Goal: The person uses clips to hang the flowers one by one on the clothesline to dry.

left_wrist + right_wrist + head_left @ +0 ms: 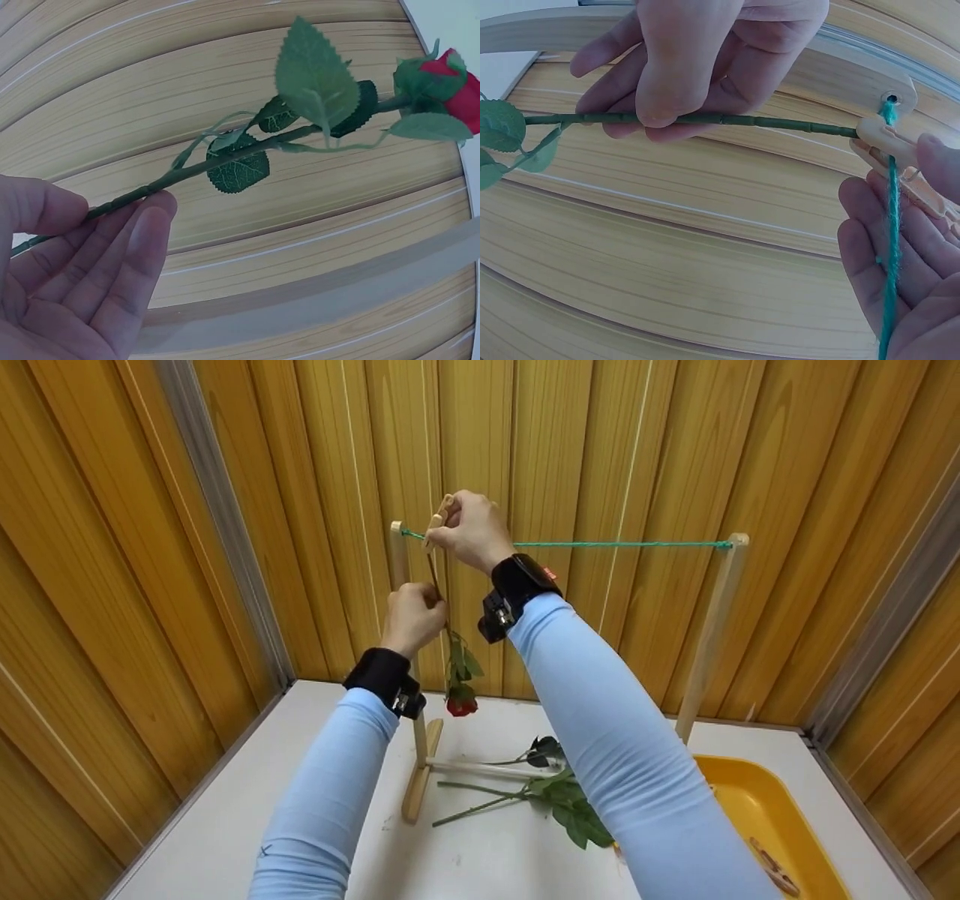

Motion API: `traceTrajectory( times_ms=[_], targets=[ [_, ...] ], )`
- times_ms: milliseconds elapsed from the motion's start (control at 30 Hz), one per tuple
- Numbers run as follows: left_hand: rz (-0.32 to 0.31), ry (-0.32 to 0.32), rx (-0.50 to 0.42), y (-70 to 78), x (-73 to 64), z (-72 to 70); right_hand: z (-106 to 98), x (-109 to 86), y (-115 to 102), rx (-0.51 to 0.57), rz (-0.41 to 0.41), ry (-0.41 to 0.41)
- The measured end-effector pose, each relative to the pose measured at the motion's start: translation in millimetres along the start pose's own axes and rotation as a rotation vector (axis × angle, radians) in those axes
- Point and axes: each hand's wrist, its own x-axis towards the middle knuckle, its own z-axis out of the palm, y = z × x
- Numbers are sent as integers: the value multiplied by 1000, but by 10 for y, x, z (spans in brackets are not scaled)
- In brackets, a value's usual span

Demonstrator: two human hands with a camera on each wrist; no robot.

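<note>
A red artificial-looking rose [461,705] hangs head down, its green stem [180,174] pinched between the thumb and fingers of my left hand [414,617]. Above it, my right hand [474,531] pinches a wooden clothespin [885,141] near the left end of the green rope [622,544]. The right wrist view has the clothespin's tip over the cut end of the stem, right at the rope. Whether its tip is fully closed on both cannot be told. Left and right hands are apart, with bare stem between them.
A wooden frame post [705,645] carries the rope's right end; the left post [398,555] stands behind my left hand. More green-leaved stems [574,802] lie on the white table [420,859]. At the right, a yellow tray [780,802] contains clothespins [772,864].
</note>
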Motion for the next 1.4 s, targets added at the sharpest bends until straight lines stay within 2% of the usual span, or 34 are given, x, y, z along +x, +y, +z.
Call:
traceTrajectory(
  times_ms=[200,500,733,933,1200,1400],
  targets=[
    [35,26,-2,5,16,44,-25,1,34,29,3,6],
    [51,52,3,33,7,76,-65,-15,51,16,12,3],
    [60,110,102,-2,-25,57,-4,-27,9,-11,3,-9],
    [42,124,160,4,-29,20,0,-11,-1,12,20,-49],
    [9,109,148,-36,2,19,-49,-19,40,-82,11,-115],
    [29,112,170,-60,28,51,-141,-47,103,-157,-31,-110]
  ],
)
